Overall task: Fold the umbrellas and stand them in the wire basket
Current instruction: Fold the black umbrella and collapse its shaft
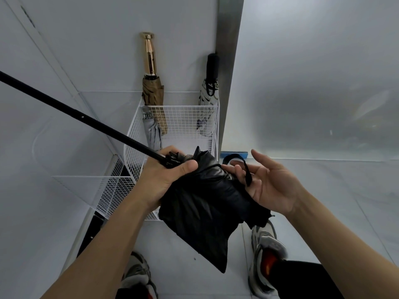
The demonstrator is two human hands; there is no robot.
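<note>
Left hand (170,178) is gripping the black umbrella (205,212) at centre frame, fingers and thumb curling round the top of the bunched canopy where the shaft (75,112) is coming out. The shaft is extended, running off to the upper left edge. The canopy is hanging loose below the hands, not wrapped.

Right hand (269,186) is sitting just right of the canopy, palm up, fingers (258,155) straight and spread, gripping nothing. Its fingertips are touching the fabric, and the umbrella's strap (247,173) is draping across them.

White wire basket (183,121) is standing on the floor just beyond the hands, upper centre. Three folded umbrellas are standing in it:
- gold-handled tan umbrella (151,83), back left
- grey umbrella (152,132), in front of the tan one
- patterned umbrella (209,91) with a black handle, back right corner

Black umbrella is outside the basket, held above its near edge.
</note>
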